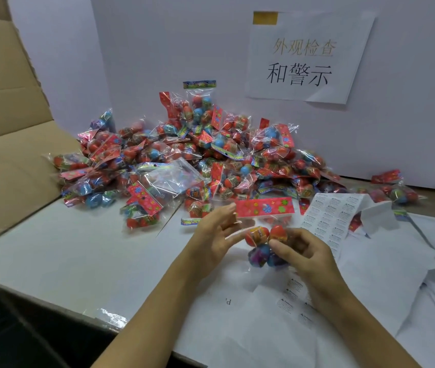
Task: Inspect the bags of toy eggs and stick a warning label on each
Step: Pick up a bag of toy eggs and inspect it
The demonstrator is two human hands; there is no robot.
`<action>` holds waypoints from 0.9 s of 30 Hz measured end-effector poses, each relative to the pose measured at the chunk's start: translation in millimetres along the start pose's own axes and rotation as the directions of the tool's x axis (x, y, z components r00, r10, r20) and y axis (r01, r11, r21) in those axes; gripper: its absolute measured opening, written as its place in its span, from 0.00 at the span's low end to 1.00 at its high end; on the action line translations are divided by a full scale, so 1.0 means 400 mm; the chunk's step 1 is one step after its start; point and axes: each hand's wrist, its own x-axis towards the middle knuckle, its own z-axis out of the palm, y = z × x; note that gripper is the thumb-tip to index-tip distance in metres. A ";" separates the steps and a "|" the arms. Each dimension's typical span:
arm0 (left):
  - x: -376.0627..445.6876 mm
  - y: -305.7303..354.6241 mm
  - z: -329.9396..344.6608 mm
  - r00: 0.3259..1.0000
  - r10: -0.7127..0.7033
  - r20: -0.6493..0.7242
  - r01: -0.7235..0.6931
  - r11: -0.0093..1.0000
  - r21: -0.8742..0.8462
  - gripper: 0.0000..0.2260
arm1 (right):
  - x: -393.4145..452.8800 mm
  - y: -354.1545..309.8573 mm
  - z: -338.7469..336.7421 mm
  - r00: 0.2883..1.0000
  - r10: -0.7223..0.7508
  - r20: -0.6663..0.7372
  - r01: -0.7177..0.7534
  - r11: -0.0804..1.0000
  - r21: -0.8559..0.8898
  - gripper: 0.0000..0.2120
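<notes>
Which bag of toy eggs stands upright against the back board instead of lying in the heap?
The clear bag with the blue header card at the pile's top, leaning on the white back board.

Single head view, angled forward-down, close over table; periphery probably wide-angle distorted.

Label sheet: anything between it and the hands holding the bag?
Nothing visible. The white sheet of warning labels lies uncovered just beyond the right hand, which grips the clear bag of toy eggs. The left hand touches the bag's side.
</notes>
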 end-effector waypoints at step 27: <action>-0.012 -0.061 0.036 0.995 -0.088 0.054 0.069 0.955 0.290 0.10 | 0.018 0.005 -0.019 0.979 0.194 -0.065 -0.192 0.981 0.033 0.08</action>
